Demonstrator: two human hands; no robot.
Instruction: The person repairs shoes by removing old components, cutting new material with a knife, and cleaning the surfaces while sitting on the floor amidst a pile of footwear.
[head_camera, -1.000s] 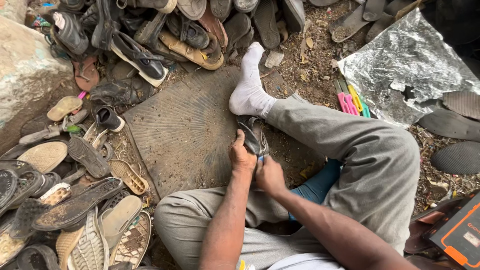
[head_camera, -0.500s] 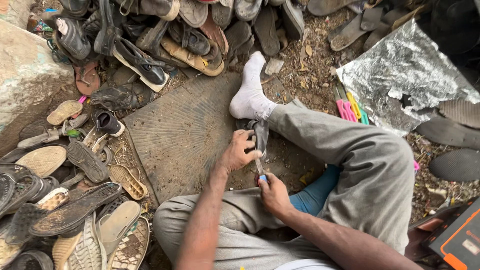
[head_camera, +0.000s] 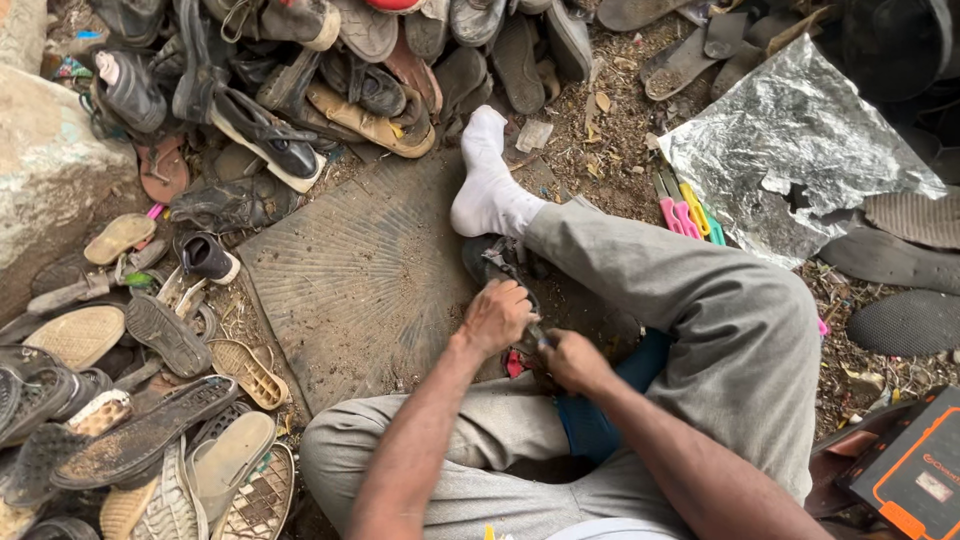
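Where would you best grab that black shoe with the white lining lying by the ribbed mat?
Probably by the rim of its opening, coming from above. The black shoe lies with its white-lined mouth facing up and left, unobstructed, so fingers could hook inside and pinch the collar. Other soles crowd its lower side.

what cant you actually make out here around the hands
Head view only:
- Shoe: mostly hidden under the left hand and grey trouser leg; its type is unclear.
- Tool: only a sliver shows between the hands; the right hand covers the rest.
- Orange case: cut off by the frame's corner.
- Shoe pile: cut off by the top edge.
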